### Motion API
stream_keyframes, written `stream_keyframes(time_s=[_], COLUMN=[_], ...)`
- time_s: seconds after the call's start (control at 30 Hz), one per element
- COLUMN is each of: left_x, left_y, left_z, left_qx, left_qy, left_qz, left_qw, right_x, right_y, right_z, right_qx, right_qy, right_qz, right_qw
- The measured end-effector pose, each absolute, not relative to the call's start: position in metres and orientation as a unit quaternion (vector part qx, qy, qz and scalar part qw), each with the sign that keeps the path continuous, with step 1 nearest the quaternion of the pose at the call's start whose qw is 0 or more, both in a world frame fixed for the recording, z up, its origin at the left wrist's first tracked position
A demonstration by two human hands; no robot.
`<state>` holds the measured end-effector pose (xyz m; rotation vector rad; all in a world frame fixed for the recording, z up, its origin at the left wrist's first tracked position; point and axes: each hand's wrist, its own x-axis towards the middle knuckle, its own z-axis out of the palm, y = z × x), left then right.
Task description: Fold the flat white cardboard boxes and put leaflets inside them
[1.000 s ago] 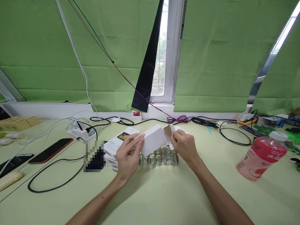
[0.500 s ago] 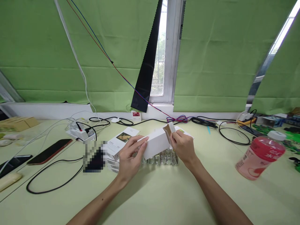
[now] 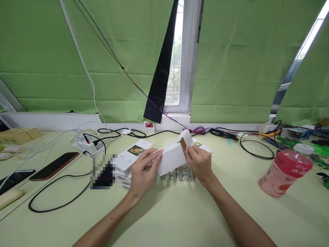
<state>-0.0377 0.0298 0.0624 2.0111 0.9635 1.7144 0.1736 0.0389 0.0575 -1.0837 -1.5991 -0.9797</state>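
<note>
A white cardboard box [image 3: 171,159] is held up tilted between my hands, its right end open with a flap [image 3: 186,138] standing up. My left hand [image 3: 144,169] grips the left end, thumb and fingers closed on it. My right hand [image 3: 199,161] is closed on the cardboard at the open end; its fingertips are partly hidden. Beneath the box, a row of small glass bottles [image 3: 177,174] stands on the table, partly covered. Left of them lies a stack of white boxes [image 3: 130,158], the top one with a flower picture. Another printed box [image 3: 203,146] shows behind my right hand.
A pink drink bottle [image 3: 285,171] stands at the right. Black cables [image 3: 223,133] run along the back. A power strip [image 3: 89,145], phones [image 3: 55,166] and a looped black cord [image 3: 32,202] lie at the left. A small box [image 3: 149,127] stands by the window wall.
The box's end flap has swung further up and outward. My right hand has shifted slightly left against the open end, while my left hand keeps its grip almost unmoved.
</note>
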Motion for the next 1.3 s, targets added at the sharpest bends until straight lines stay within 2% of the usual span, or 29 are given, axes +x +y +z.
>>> stream_keyframes(time_s=[0.6, 1.3], left_x=[-0.036, -0.034], left_y=[0.026, 0.018], left_z=[0.064, 0.082], left_qx=[0.682, 0.676], left_qy=[0.366, 0.398], left_qz=[0.616, 0.618], left_qw=[0.149, 0.059], right_x=[0.166, 0.161], right_y=[0.036, 0.03], right_z=[0.056, 0.051], right_qx=[-0.432, -0.477], right_qy=[-0.644, -0.69], right_qz=[-0.412, -0.359], right_qw=[0.479, 0.41])
